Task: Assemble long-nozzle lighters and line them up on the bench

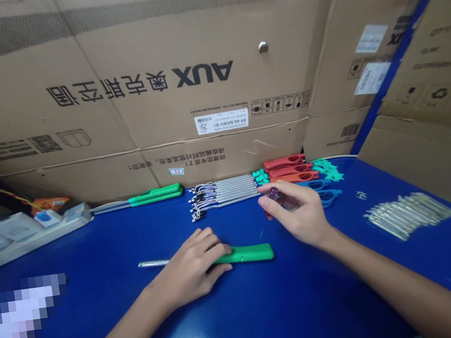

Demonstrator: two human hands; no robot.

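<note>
My left hand (200, 264) lies over a green-handled tool (255, 252) with a thin silver rod that points left, its fingers curled around the handle's middle. The tool rests flat on the blue tabletop. Above its right end, my right hand (297, 209) grips a small dark red, see-through handle (272, 193) between thumb and fingers. Whatever the handle's far end carries is hidden by the hand. Just beyond that hand lie red handle shells (285, 162), blue handle shells (331, 196) and small teal pieces (260, 176).
Silver tubes with wires (234, 189) lie in a row at the back. Finished-looking green tools (156, 193) sit left of them, near a white power strip (31, 239). A bundle of silver rods (408, 214) is at right. Cardboard (129, 37) walls the back.
</note>
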